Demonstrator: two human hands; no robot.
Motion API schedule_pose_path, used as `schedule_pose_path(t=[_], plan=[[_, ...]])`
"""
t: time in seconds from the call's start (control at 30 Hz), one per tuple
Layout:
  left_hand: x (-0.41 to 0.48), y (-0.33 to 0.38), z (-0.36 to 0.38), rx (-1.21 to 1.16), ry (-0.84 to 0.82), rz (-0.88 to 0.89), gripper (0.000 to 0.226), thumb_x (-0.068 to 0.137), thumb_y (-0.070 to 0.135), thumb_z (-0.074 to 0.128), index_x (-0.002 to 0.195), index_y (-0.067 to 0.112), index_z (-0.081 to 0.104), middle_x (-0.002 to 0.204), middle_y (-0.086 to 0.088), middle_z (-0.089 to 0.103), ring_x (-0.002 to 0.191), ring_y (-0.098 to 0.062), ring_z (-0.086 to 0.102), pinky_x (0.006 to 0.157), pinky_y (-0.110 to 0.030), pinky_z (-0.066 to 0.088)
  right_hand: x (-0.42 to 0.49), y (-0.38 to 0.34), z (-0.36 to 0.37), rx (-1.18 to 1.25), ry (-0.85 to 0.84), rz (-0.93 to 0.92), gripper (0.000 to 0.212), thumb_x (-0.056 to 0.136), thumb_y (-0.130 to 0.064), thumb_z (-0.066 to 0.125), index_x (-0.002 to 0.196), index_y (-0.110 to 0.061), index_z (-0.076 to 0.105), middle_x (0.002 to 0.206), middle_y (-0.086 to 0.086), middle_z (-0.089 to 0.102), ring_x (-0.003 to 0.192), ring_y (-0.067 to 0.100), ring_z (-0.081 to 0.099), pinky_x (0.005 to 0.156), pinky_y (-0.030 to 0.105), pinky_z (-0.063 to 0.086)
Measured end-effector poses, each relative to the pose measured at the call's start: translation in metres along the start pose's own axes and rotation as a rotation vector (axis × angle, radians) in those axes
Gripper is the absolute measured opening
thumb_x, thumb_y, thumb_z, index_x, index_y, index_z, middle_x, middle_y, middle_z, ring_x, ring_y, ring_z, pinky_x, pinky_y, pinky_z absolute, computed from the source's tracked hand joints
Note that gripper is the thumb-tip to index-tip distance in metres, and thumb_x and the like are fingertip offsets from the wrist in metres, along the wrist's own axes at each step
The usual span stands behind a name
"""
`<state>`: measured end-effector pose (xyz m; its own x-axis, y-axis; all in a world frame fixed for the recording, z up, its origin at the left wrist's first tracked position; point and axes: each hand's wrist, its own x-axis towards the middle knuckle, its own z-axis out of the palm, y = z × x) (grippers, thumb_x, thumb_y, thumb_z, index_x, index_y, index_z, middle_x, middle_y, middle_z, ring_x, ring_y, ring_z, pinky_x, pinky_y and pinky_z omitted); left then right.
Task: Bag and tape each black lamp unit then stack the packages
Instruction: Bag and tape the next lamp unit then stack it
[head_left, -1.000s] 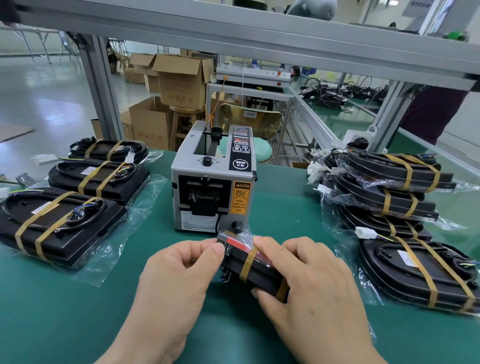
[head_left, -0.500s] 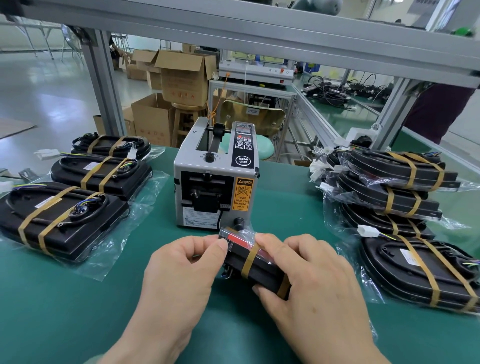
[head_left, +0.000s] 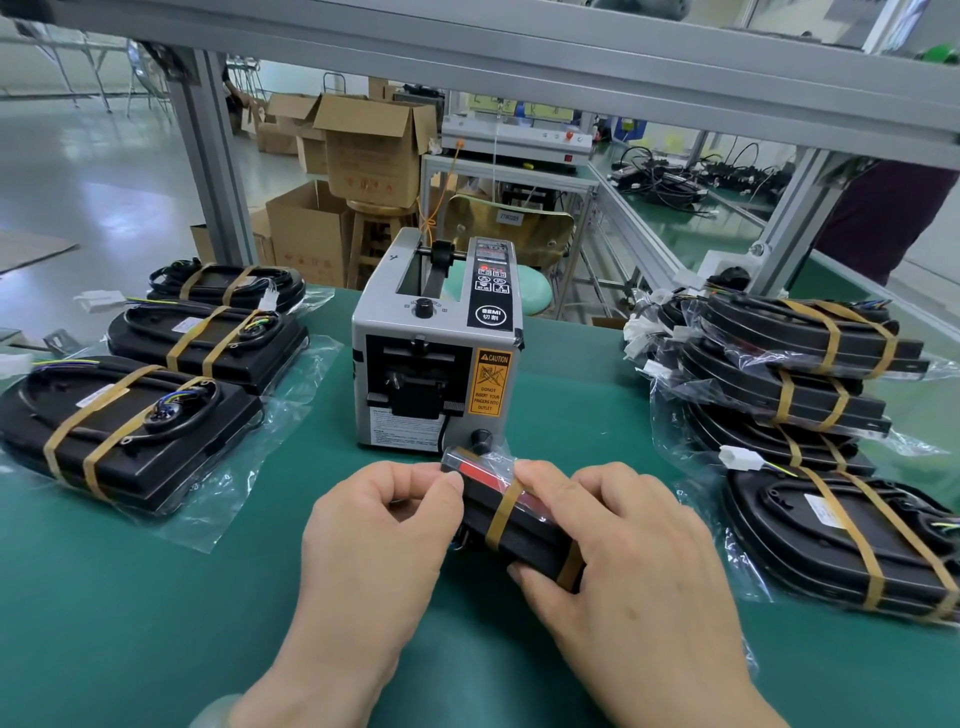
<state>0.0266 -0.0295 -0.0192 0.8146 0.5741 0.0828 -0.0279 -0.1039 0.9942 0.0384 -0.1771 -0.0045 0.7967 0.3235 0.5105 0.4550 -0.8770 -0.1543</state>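
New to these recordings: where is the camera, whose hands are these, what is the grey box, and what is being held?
One camera, worn on a person's head, looks down at their own bare hands; there is no robot. The left hand and right hand both grip a bagged black lamp unit banded with tan tape. The grey box behind it is a tape dispenser on the green table. Three taped packages lie at the left; a stack stands at the right.
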Motion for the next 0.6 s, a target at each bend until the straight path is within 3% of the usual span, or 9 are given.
schedule_pose_path(t=[0.1,0.17,0.27,0.4,0.5,0.6], plan=[[0.001,-0.001,0.002,-0.004,0.014,0.002,0.013,0.074,0.021,0.074,0.063,0.019,0.068,0.046,0.015,0.058,0.040,0.003,0.047,0.042,-0.005,0.034,0.000,0.000,0.000,0.003,-0.001,0.001,0.071,0.041,-0.037,0.089,0.108,-0.034,0.067,0.078,-0.006,0.056,0.066,0.023,0.055,0.056,0.035,0.045],[0.003,-0.002,0.002,-0.041,0.024,-0.027,0.010,0.072,0.021,0.075,0.073,0.021,0.066,0.058,0.013,0.066,0.046,0.005,0.054,0.045,-0.005,0.038,0.000,0.001,0.000,0.000,0.005,-0.002,0.071,0.041,-0.037,0.089,0.108,-0.034,0.067,0.078,-0.006,0.056,0.066,0.024,0.055,0.056,0.035,0.045],[0.007,-0.009,0.001,-0.154,-0.034,-0.104,0.029,0.071,0.022,0.077,0.094,0.027,0.060,0.088,0.007,0.069,0.061,0.007,0.062,0.056,-0.014,0.047,0.000,0.001,0.000,-0.010,0.013,-0.011,0.071,0.040,-0.037,0.089,0.107,-0.034,0.067,0.078,-0.006,0.056,0.065,0.024,0.055,0.055,0.035,0.045],[0.007,-0.011,0.003,-0.313,-0.292,-0.161,0.061,0.055,0.046,0.073,0.113,0.038,0.058,0.107,0.010,0.070,0.091,0.003,0.067,0.071,-0.013,0.052,0.000,0.001,-0.001,-0.011,0.015,-0.028,0.071,0.041,-0.039,0.089,0.108,-0.035,0.067,0.079,-0.007,0.056,0.066,0.023,0.055,0.054,0.036,0.045],[0.006,-0.009,0.007,-0.398,-0.470,-0.182,0.036,0.063,0.045,0.063,0.098,0.043,0.072,0.101,0.003,0.074,0.090,-0.004,0.067,0.085,-0.027,0.048,0.001,0.003,-0.002,-0.009,0.017,-0.054,0.074,0.041,-0.040,0.089,0.111,-0.033,0.067,0.081,-0.007,0.058,0.068,0.023,0.057,0.055,0.035,0.046],[0.007,-0.012,0.010,-0.377,-0.419,-0.166,0.037,0.067,0.049,0.060,0.101,0.042,0.070,0.098,0.001,0.075,0.089,-0.008,0.067,0.092,-0.034,0.047,0.000,0.007,-0.001,0.002,0.048,-0.087,0.078,0.046,-0.041,0.088,0.118,-0.027,0.065,0.089,-0.007,0.064,0.075,0.023,0.061,0.062,0.035,0.051]])
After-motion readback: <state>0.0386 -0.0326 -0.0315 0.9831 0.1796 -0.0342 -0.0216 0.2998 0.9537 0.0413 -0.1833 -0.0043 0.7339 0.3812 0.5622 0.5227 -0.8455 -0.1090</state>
